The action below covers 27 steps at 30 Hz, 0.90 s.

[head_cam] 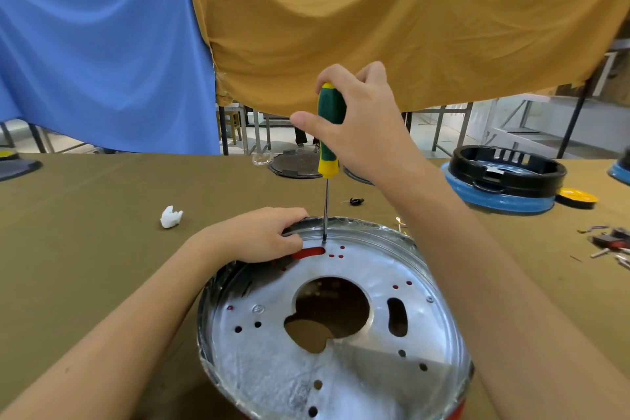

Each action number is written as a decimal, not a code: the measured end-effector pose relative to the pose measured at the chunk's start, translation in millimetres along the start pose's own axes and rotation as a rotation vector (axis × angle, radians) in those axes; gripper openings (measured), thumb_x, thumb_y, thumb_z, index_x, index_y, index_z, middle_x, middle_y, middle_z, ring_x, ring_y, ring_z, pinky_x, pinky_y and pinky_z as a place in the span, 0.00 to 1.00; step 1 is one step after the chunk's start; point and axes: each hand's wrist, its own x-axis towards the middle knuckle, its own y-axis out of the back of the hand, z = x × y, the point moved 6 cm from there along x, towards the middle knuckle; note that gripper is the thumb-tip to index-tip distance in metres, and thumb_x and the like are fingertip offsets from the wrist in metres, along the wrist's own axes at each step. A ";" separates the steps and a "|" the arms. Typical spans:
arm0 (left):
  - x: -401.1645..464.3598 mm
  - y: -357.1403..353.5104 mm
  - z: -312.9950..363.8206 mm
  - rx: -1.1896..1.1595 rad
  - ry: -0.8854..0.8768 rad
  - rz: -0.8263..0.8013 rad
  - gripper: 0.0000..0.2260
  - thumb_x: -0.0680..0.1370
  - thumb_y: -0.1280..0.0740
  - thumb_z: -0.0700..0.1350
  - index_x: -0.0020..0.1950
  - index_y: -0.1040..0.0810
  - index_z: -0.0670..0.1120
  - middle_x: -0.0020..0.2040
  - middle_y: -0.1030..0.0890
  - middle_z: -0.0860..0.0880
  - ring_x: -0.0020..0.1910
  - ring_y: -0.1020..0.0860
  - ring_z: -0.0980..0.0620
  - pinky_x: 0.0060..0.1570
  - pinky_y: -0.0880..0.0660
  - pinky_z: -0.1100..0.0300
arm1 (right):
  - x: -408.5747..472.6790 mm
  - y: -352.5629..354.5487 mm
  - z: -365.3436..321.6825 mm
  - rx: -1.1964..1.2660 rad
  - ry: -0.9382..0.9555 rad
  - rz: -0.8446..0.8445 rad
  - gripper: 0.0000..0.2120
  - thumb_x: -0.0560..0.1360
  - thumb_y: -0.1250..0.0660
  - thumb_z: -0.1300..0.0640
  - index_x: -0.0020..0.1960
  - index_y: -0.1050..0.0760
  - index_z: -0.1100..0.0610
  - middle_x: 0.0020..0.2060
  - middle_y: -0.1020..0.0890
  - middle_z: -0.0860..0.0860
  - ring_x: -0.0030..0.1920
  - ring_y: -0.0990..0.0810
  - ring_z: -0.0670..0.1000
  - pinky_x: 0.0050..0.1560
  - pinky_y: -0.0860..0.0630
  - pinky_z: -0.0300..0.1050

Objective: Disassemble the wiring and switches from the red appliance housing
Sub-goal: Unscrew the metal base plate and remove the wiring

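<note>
One red appliance housing (pixel 460 407) is seen low on the olive worktop (pixel 85 249), its silver metal plate (pixel 358 368) facing up. Its far rim is grasped by the left hand (pixel 259 239). A green-and-yellow screwdriver (pixel 329 126) is held upright in the clenched grip of the right hand (pixel 361 119), tip set on the plate. Farther right, a blue-and-black housing (pixel 504 181) is seen.

The right hand (pixel 354 119) is raised above the work area, fingers curled round the handle of an upright screwdriver (pixel 329 128), thumb extended to the left. The left hand (pixel 259 235) lies lower, palm down, fingers curled over the far rim of the housing (pixel 439 286). Both forearms extend forward, bare.
</note>
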 end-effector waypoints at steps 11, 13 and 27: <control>-0.5 0.7 -0.2 0.000 0.001 0.009 0.02 0.82 0.40 0.47 0.50 0.28 0.52 0.45 0.22 0.52 0.43 0.24 0.53 0.44 0.29 0.57 | 0.3 -0.6 -3.6 0.042 -0.022 -0.021 0.11 0.78 0.37 0.56 0.60 0.29 0.55 0.40 0.28 0.48 0.38 0.30 0.49 0.36 0.37 0.41; -0.7 1.1 -0.1 0.000 0.004 0.005 0.02 0.82 0.40 0.47 0.52 0.28 0.50 0.46 0.22 0.51 0.45 0.24 0.50 0.46 0.28 0.55 | -0.7 -1.1 -4.4 -0.047 -0.007 0.029 0.13 0.78 0.34 0.48 0.58 0.28 0.54 0.45 0.29 0.50 0.46 0.30 0.51 0.42 0.36 0.41; -0.4 0.3 -1.7 -0.018 0.002 -0.003 0.02 0.82 0.39 0.48 0.51 0.28 0.55 0.47 0.21 0.53 0.45 0.23 0.53 0.46 0.26 0.56 | -0.2 -2.8 -3.1 0.050 -0.068 0.028 0.14 0.78 0.38 0.57 0.63 0.29 0.57 0.46 0.28 0.51 0.43 0.29 0.52 0.38 0.36 0.42</control>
